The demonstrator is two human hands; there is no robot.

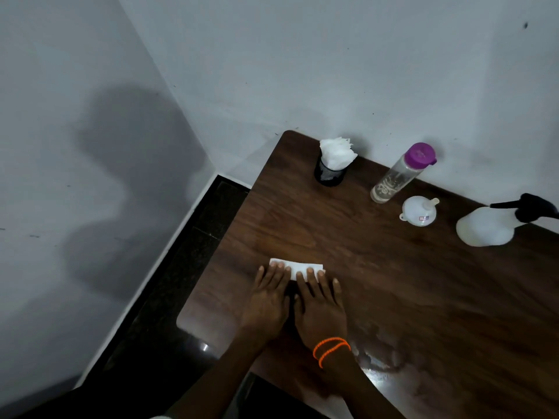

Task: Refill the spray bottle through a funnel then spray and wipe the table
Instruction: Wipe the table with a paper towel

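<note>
While both your hands press flat, fingers spread, on the folded white paper tissue (295, 267), its long axis runs left to right under your left hand (269, 297) and right hand (320, 303); unwiped wet dark wooden surface (423, 297) lies rightward, nearer your right grip.

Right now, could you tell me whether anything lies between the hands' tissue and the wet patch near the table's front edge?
Nothing visible does. The folded tissue lies flat under both hands, left hand and right hand, and bare table runs from there to the wet patch.
</note>
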